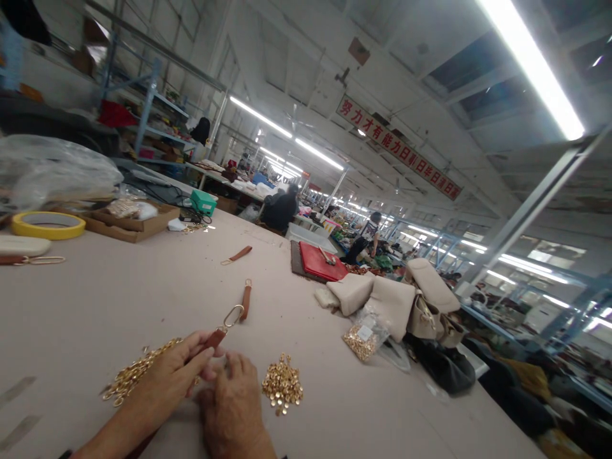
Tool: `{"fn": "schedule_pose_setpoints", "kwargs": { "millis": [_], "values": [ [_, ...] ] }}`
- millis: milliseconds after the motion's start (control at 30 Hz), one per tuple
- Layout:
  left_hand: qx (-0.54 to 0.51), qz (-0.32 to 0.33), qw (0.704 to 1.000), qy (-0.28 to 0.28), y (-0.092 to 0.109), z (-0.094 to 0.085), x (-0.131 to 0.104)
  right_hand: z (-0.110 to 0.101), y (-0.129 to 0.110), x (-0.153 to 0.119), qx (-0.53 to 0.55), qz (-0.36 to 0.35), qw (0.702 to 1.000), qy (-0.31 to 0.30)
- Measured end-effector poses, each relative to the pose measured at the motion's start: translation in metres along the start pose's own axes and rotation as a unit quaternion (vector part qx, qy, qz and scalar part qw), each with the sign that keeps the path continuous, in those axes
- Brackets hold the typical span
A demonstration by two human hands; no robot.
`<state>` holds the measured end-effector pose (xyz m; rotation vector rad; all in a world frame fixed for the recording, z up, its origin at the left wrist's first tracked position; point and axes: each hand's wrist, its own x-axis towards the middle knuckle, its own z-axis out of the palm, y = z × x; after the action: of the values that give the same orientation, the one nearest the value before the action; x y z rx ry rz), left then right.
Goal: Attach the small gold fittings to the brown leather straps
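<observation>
From my head camera, my left hand (174, 376) pinches a brown leather strap (213, 338) with a metal clasp (233, 315), over a gold chain (136, 373) on the worktop (119, 299). My right hand (234, 401) rests curled beside it; its grip I cannot tell. Gold studs (282, 386) lie just right.

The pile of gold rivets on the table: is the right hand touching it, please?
Apart. In the head view, bare table shows between the right hand and the pile of gold rivets. The left hand holds a brown leather strap.
</observation>
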<state>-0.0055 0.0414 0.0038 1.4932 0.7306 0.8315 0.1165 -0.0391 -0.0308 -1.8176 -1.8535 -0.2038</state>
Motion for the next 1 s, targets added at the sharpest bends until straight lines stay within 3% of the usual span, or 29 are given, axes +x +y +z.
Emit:
{"fn": "schedule_pose_setpoints", "kwargs": {
  "millis": [167,400,667,867,1000],
  "values": [
    [0.001,-0.007,1.000,0.013,-0.009,0.000,0.005,0.000,-0.002,0.006,0.050,-0.066,0.996,-0.012],
    [0.012,-0.014,1.000,0.013,-0.013,-0.001,0.005,-0.004,-0.002,-0.001,-0.002,-0.075,0.997,-0.022],
    [0.022,-0.001,1.000,-0.004,-0.012,-0.001,0.005,0.008,0.013,-0.007,-0.038,0.044,0.998,0.018],
    [0.033,-0.009,0.999,-0.009,-0.011,-0.002,0.003,0.003,0.022,-0.013,-0.090,0.028,0.995,-0.014],
    [0.031,-0.007,0.999,-0.011,-0.012,-0.002,0.003,0.001,0.020,-0.014,-0.120,0.054,0.991,-0.009]
  ]
}}
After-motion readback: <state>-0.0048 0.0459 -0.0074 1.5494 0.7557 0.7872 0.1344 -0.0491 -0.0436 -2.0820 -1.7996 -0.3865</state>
